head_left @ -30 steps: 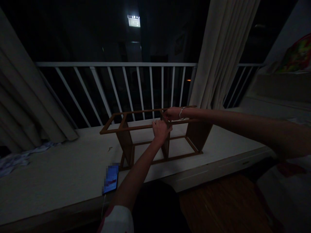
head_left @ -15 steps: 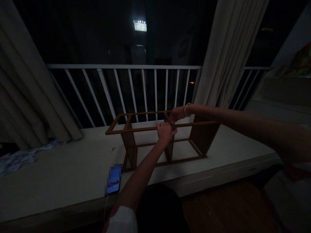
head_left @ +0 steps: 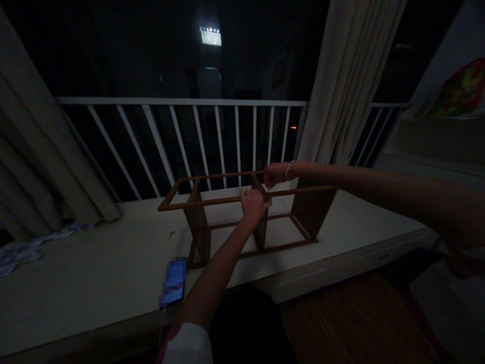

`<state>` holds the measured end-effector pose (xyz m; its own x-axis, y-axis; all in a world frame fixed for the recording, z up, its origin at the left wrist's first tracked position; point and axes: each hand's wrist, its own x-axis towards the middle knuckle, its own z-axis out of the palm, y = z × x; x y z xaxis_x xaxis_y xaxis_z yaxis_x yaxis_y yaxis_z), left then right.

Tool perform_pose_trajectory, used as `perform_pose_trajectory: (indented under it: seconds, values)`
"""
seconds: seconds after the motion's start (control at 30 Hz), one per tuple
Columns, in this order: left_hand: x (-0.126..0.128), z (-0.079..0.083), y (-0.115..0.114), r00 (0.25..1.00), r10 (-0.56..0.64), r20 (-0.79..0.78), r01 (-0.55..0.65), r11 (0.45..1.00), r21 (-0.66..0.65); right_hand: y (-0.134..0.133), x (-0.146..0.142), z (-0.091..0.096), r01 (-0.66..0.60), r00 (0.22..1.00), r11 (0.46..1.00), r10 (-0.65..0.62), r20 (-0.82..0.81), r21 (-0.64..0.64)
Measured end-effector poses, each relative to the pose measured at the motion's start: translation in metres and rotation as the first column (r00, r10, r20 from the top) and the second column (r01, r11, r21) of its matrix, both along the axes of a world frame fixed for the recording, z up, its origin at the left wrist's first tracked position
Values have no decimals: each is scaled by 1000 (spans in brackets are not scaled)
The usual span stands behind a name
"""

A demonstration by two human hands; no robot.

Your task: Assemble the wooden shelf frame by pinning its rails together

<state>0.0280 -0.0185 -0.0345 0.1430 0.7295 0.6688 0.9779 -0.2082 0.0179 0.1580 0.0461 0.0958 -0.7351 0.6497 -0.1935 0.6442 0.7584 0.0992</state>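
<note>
A brown wooden frame (head_left: pixel 212 200) with upright panels and thin rails stands on a pale window ledge (head_left: pixel 113 253). My left hand (head_left: pixel 253 204) is closed over the front top rail where the middle upright panel meets it. My right hand (head_left: pixel 273 175), with a bracelet on the wrist, pinches the back end of that same middle panel at the rear rail. What the fingertips hold beyond the wood is too dark to tell.
A lit phone (head_left: pixel 173 281) with a cable lies on the ledge near its front edge. A white railing (head_left: pixel 182 136) runs behind the frame. Curtains hang at left (head_left: pixel 41 167) and right (head_left: pixel 348 86). Crumpled cloth (head_left: pixel 26 247) lies far left. Wooden floor (head_left: pixel 352 323) lies below.
Both hands keep their places on the middle of the frame. The view has swung slightly; the frame itself looks unmoved.
</note>
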Motion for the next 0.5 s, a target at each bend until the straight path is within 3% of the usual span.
perform_pose_trajectory:
  seconds: [0.5]
  values:
    - [1,3,-3,1000,-7,-4,7,1000,-28,-25,-3,2,206,979,977,-205,-12,59]
